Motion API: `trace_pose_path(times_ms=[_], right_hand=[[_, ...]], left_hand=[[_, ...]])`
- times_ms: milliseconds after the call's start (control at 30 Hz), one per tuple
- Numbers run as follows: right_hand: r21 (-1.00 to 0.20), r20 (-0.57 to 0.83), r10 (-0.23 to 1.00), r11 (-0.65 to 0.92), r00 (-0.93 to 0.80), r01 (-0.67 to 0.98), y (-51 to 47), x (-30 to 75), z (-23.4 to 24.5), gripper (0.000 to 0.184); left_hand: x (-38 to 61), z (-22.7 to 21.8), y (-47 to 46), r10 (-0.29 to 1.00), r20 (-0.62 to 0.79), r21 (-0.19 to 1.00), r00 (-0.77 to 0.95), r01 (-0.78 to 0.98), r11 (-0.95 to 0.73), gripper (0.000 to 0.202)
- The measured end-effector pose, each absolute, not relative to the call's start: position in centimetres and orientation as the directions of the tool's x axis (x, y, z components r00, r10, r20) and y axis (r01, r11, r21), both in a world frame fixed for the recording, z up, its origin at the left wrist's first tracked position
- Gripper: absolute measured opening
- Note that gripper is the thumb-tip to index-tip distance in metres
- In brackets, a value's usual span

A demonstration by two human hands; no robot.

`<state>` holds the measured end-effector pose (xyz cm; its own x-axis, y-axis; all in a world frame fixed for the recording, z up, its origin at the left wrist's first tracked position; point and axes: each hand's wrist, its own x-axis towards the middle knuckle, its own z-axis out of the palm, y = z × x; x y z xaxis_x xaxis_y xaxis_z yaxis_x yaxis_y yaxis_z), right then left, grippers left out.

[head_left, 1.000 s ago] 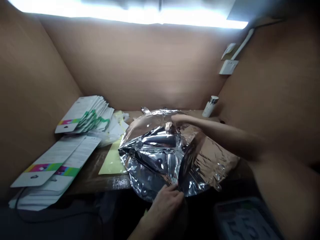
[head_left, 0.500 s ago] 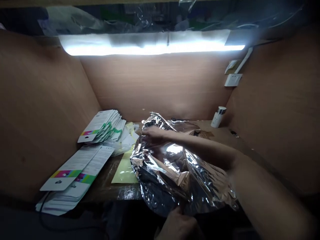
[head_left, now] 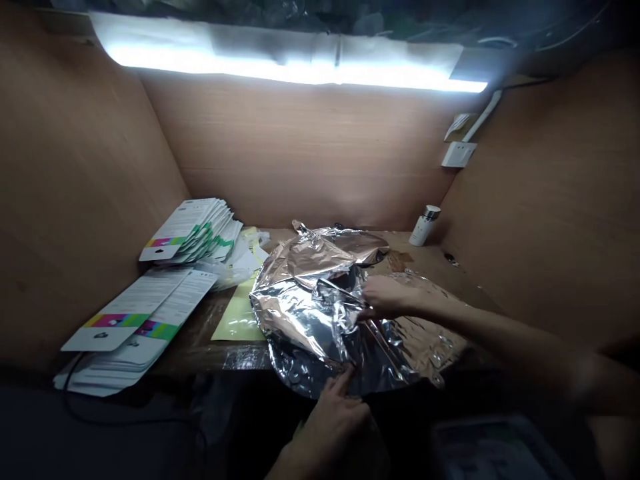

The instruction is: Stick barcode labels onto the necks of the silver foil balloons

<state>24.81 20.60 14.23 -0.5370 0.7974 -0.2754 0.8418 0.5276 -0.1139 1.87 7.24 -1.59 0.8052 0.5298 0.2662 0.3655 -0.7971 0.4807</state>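
Observation:
A large shiny silver foil balloon (head_left: 295,313), flat and creased, spreads over the desk and hangs past its front edge. My right hand (head_left: 387,297) is closed on a gathered fold near the balloon's middle, its fingertips partly hidden by the foil. At the front edge of the balloon, my left hand (head_left: 335,413) grips the foil, with the index finger lying on top and the other fingers curled below. Small tabs stick out at the balloon's far left and near right.
Stacked printed cards (head_left: 187,230) and more cards (head_left: 125,320) lie at left, beside a yellow sheet (head_left: 237,317) and clear plastic. A white bottle (head_left: 424,227) stands at the back right. Wooden walls enclose the desk under a bright lamp (head_left: 280,67).
My right hand has moved from the balloon's far left part toward me and to the right, drawing foil into a fold. My left hand stays at the front edge. The camera view has shifted slightly.

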Motion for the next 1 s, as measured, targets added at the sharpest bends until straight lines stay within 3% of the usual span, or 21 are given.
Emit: trace_pose_path(times_ms=[133,233,300,400,467,533,600,667,767,867,900,933,1000], right_hand=[[-0.002,-0.042,0.667,0.744,-0.744,0.668,19.0,18.9,13.2,0.064],[-0.056,-0.083,0.754,0.649,-0.651,0.759,18.1,15.8,10.5,0.076],[-0.089,-0.121,0.838,0.525,-0.532,0.846,17.8,15.6,8.8,0.063],[-0.158,-0.110,0.880,0.444,-0.463,0.882,17.1,18.1,7.5,0.026],[-0.187,-0.063,0.917,0.378,-0.395,0.907,15.6,21.0,6.9,0.034],[-0.271,0.064,0.982,0.187,-0.176,0.944,13.3,24.3,5.8,0.045],[-0.405,0.172,0.972,-0.077,0.158,0.911,10.6,27.4,3.9,0.049],[-0.467,0.206,0.889,-0.278,0.410,0.839,7.9,29.9,1.9,0.043],[-0.469,0.331,0.729,-0.423,0.598,0.775,4.6,31.6,0.7,0.027],[-0.572,0.589,0.442,-0.363,0.676,0.736,3.2,30.4,3.5,0.040],[-0.559,0.649,0.434,-0.285,0.625,0.779,3.3,29.3,5.1,0.044],[-0.509,0.685,0.504,-0.185,0.526,0.841,3.8,28.0,6.7,0.044],[-0.366,0.602,0.791,0.151,0.110,0.918,5.9,25.3,9.9,0.039]], left_hand=[[2.1,-1.5,7.0,0.543,0.295,0.480,0.786,0.369,-0.796,0.017],[1.9,-1.6,6.8,0.526,0.290,0.480,0.799,0.355,-0.802,0.012],[1.6,-1.5,6.7,0.522,0.251,0.496,0.815,0.355,-0.792,0.010],[1.2,-1.0,6.6,0.547,0.152,0.551,0.823,0.389,-0.738,0.011],[1.1,-0.7,6.7,0.557,0.104,0.581,0.824,0.404,-0.707,0.008],[1.1,-0.4,6.8,0.560,0.092,0.594,0.823,0.406,-0.694,0.006],[1.3,-0.4,6.8,0.566,0.109,0.598,0.817,0.401,-0.694,0.007],[1.5,-0.5,6.8,0.571,0.137,0.599,0.810,0.391,-0.699,0.014],[1.6,-1.0,6.8,0.562,0.168,0.597,0.810,0.370,-0.712,0.018],[1.5,-1.0,6.9,0.550,0.165,0.602,0.819,0.358,-0.714,0.017],[1.5,-0.9,6.9,0.549,0.160,0.605,0.820,0.358,-0.711,0.017],[1.5,-0.7,6.9,0.549,0.161,0.609,0.820,0.355,-0.709,0.017],[1.5,-0.3,6.9,0.535,0.188,0.629,0.824,0.317,-0.710,0.017]])
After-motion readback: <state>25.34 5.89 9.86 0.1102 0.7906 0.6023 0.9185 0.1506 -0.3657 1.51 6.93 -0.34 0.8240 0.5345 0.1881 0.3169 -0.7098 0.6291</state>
